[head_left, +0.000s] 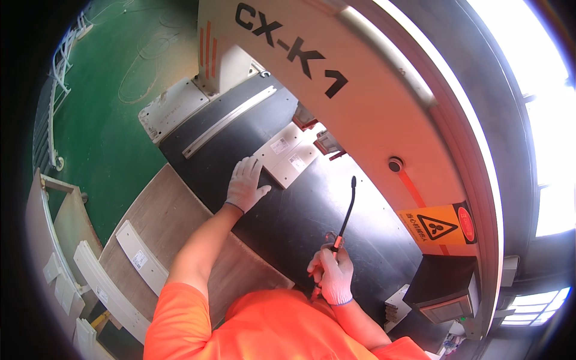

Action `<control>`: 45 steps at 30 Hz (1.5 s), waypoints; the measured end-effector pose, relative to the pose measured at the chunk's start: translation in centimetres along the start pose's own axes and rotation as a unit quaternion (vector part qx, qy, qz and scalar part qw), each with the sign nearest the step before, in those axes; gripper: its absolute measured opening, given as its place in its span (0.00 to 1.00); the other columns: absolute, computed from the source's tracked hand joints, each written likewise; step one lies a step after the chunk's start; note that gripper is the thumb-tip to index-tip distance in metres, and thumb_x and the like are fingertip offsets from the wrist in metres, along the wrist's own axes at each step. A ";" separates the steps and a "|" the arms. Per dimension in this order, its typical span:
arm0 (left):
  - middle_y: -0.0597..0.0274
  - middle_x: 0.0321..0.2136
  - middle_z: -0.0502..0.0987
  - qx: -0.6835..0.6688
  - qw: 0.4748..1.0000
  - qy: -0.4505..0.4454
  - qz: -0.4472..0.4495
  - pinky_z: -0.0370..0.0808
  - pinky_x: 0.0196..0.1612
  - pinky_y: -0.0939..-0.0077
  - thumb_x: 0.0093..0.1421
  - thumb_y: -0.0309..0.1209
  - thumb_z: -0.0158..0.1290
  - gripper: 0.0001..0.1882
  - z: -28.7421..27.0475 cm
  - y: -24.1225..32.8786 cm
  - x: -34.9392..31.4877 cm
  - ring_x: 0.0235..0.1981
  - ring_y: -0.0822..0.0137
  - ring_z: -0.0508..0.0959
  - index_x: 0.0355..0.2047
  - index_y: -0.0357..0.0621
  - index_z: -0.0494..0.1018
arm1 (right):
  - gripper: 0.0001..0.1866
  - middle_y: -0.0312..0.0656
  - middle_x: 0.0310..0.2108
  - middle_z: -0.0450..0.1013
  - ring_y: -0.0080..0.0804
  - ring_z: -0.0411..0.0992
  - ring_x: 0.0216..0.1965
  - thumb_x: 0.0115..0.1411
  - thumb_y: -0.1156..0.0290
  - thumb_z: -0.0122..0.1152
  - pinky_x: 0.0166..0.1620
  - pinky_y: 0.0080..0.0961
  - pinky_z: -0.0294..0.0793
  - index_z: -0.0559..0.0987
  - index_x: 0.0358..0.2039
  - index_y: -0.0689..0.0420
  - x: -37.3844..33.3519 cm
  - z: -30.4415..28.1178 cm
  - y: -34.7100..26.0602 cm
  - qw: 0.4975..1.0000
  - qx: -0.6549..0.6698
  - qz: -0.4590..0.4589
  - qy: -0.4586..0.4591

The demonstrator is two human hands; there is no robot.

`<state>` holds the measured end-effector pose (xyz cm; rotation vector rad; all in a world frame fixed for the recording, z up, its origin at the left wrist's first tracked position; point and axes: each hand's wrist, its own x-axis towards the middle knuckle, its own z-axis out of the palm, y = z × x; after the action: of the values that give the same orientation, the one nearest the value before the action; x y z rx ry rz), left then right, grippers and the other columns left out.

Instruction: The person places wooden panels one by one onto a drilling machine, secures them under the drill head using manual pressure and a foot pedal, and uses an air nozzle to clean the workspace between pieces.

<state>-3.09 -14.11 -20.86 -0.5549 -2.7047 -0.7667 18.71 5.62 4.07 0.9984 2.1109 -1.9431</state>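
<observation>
The left hand (pixel 245 183) is facing palm-down, fingers extended and spread, beside the pale panels (pixel 287 157) lying on the dark table (pixel 204 171). The right hand (pixel 333 276) is clasping a black-nozzled blow gun (pixel 347 219), nozzle pointing forward.

Wears a bright orange shirt (pixel 273 321) with short sleeves (pixel 180 306). Gloved in white on the left hand (pixel 244 183) and right hand (pixel 336 276), edged in blue at the cuffs (pixel 342 302).

The gloved left hand (pixel 245 185) lies palm-down on an outstretched arm (pixel 201 246), thumb splayed. The gloved right hand (pixel 333 275) curls in a grip.
</observation>
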 end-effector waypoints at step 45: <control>0.50 0.71 0.71 0.118 0.985 -0.006 -0.128 0.55 0.80 0.47 0.59 0.60 0.67 0.48 1.8 2.4 1.2 0.75 0.51 0.63 0.67 0.36 0.72 | 0.20 0.43 0.23 0.76 0.34 0.74 0.20 0.69 0.59 0.62 0.25 0.38 0.74 0.82 0.46 0.66 -10.1 -14.8 18.6 0.945 -0.118 0.200 0.230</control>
<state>-3.41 -10.83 -20.85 -0.1603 -2.8567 -0.4898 41.41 14.75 -4.21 1.7901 2.0544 -1.3233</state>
